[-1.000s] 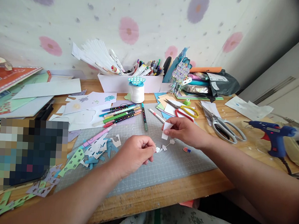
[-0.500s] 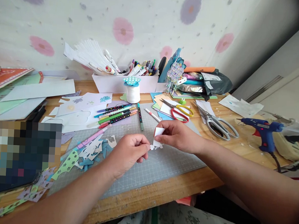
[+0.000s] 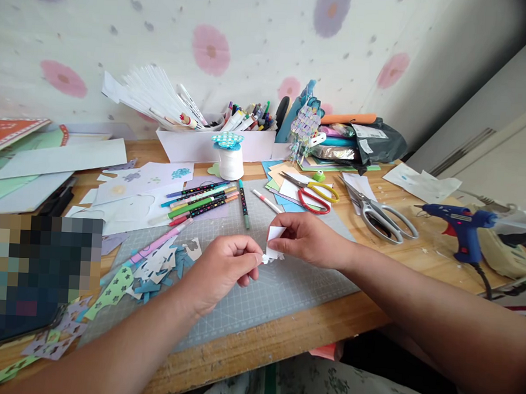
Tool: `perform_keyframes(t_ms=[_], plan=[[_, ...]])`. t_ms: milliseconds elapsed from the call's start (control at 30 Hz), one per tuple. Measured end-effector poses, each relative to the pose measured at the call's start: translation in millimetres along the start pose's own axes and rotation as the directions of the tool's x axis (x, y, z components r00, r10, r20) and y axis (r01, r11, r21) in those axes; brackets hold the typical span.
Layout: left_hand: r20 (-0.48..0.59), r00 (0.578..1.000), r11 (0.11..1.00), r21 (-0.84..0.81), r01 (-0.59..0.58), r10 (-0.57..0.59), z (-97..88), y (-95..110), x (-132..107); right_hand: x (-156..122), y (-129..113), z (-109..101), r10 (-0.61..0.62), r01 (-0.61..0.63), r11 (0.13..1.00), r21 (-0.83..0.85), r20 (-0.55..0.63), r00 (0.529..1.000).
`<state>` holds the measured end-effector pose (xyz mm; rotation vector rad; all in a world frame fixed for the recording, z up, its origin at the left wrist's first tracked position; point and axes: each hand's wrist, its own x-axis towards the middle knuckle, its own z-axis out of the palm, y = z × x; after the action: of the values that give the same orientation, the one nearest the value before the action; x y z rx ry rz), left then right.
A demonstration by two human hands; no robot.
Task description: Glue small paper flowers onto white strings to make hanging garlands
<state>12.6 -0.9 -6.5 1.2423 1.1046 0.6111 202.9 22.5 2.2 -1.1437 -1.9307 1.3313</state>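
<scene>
Over the grey mat point(image 3: 279, 301), bare at six o'clock to its near edge, my right hand point(image 3: 308, 240) is nearer my left hand point(image 3: 230, 269) than a second ago, pinching a white card point(image 3: 277, 232) at the left's two o'clock. The left is pinched together beside small white cutouts point(image 3: 266, 259); whether it holds one, I can't tell.

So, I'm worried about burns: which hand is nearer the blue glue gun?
Right. The right hand is left of the blue glue gun; the left hand is farther left.
</scene>
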Motion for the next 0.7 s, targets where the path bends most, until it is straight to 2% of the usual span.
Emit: perform_keyframes(t_ms=[200, 367, 433, 533, 700], plan=[[-0.005, 1.000, 1.000, -0.002, -0.003, 0.003, -1.4, -1, 1, -1, 2, -4, 0.024, -0.025, 0.998, 0.052, 0.009, 1.000], [-0.002, 1.000, 1.000, -0.008, -0.001, 0.001, -1.4, 0, 0, -4, -1, -10, -0.068, 0.067, 0.998, -0.010, -0.049, 0.996], [-0.009, 1.000, 1.000, -0.005, 0.004, -0.004, -1.1, 0, -1, -6, -5, -11, -0.084, 0.084, 0.996, -0.038, 0.000, 0.996], [-0.013, 1.000, 1.000, 0.006, 0.003, -0.003, -0.6, 0, -1, -7, -11, -10, -0.040, 0.046, 0.996, -0.071, 0.080, 0.996], [-0.004, 1.000, 0.999, 0.046, -0.005, 0.005, 0.1, 0, -1, -5, -12, -4, -0.010, 0.016, 0.998, -0.057, 0.109, 0.994]])
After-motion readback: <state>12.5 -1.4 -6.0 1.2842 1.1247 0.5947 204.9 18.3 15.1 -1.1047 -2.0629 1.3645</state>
